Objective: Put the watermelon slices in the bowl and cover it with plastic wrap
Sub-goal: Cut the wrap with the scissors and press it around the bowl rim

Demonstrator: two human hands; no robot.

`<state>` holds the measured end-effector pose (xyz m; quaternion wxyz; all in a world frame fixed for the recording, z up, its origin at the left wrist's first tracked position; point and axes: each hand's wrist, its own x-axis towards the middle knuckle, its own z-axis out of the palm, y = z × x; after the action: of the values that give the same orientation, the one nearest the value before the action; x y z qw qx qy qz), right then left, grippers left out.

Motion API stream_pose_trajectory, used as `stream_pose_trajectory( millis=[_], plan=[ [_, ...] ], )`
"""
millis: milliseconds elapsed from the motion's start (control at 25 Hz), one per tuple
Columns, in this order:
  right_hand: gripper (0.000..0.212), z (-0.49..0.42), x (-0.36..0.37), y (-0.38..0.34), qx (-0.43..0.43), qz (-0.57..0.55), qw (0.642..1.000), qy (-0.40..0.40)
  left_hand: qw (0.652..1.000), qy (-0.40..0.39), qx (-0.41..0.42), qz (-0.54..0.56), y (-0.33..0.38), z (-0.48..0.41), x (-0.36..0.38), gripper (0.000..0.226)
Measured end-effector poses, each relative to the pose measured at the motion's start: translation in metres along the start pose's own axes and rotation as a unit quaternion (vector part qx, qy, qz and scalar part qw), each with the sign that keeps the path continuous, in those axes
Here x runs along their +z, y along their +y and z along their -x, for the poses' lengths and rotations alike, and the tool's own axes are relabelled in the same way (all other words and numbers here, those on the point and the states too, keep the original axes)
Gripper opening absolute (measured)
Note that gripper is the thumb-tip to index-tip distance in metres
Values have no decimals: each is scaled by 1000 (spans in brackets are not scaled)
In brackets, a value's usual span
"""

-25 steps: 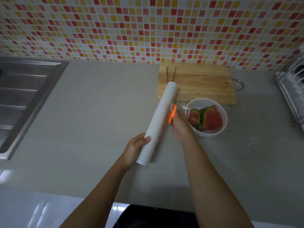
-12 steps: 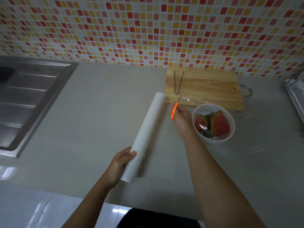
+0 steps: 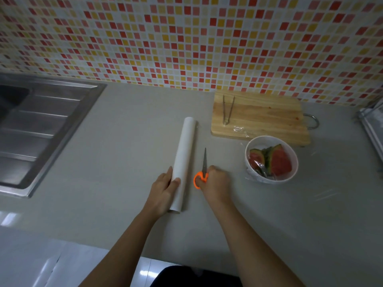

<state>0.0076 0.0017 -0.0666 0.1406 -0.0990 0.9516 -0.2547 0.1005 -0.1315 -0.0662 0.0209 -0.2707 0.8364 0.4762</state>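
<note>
A white bowl [image 3: 253, 141] on the grey counter holds watermelon slices [image 3: 278, 160] under a loose sheet of clear plastic wrap [image 3: 323, 193] that spreads over the counter to the right. The white roll of plastic wrap [image 3: 185, 154] lies on the counter left of the bowl. My left hand [image 3: 162, 191] holds its near end, thumb on top. Fingers curled, my right hand [image 3: 215, 183] grips the orange handles of the scissors [image 3: 204, 162], whose blades lie flat and point away from me.
A wooden cutting board [image 3: 263, 117] with metal tongs [image 3: 227, 108] lies behind the bowl against the tiled wall. A steel sink [image 3: 41, 129] fills the left side. A dish rack [image 3: 373, 125] stands at the right edge.
Both hands came down and toward me. The roll, lifted before, now lies flat on the counter. The scissors went from up near the cutting board to flat on the counter.
</note>
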Motion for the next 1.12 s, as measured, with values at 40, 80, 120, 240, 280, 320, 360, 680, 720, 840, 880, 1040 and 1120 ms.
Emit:
stream_pose_trajectory(
  millis=[40,80,120,240,280,320,360,680,720,840,880,1040,1120],
  plan=[
    [29,1,1,0,1,-11,1000,0,998,-8,13,-67,-2,-2,0,50],
    [28,4,2,1,6,-26,1000,2,991,-13,27,-127,-3,-2,0,52],
    [28,6,4,3,11,-37,999,4,985,-12,35,-166,-3,-1,0,54],
    [29,14,7,2,7,-53,998,16,979,6,44,-197,2,5,3,58],
    [30,17,5,0,-1,-63,998,29,977,10,47,-206,3,6,3,58],
    [30,21,0,-2,-11,-85,995,45,976,10,47,-212,3,6,3,57],
    [30,26,-6,-3,-22,-116,991,65,977,6,42,-211,4,6,2,57],
    [27,40,-97,68,15,-265,874,408,975,120,135,-130,41,18,12,55],
    [27,31,-108,83,34,-260,867,424,976,112,155,-102,48,18,22,48],
    [20,-6,-127,126,95,-306,874,366,989,45,138,-29,65,14,58,33],
    [26,-21,-129,139,125,-340,873,326,995,19,98,4,70,10,73,39],
    [60,-52,-127,169,133,-506,848,81,943,-46,-152,294,105,-15,134,37],
    [70,-53,-121,176,100,-541,835,-8,905,-60,-191,375,122,-23,151,46]
  ],
)
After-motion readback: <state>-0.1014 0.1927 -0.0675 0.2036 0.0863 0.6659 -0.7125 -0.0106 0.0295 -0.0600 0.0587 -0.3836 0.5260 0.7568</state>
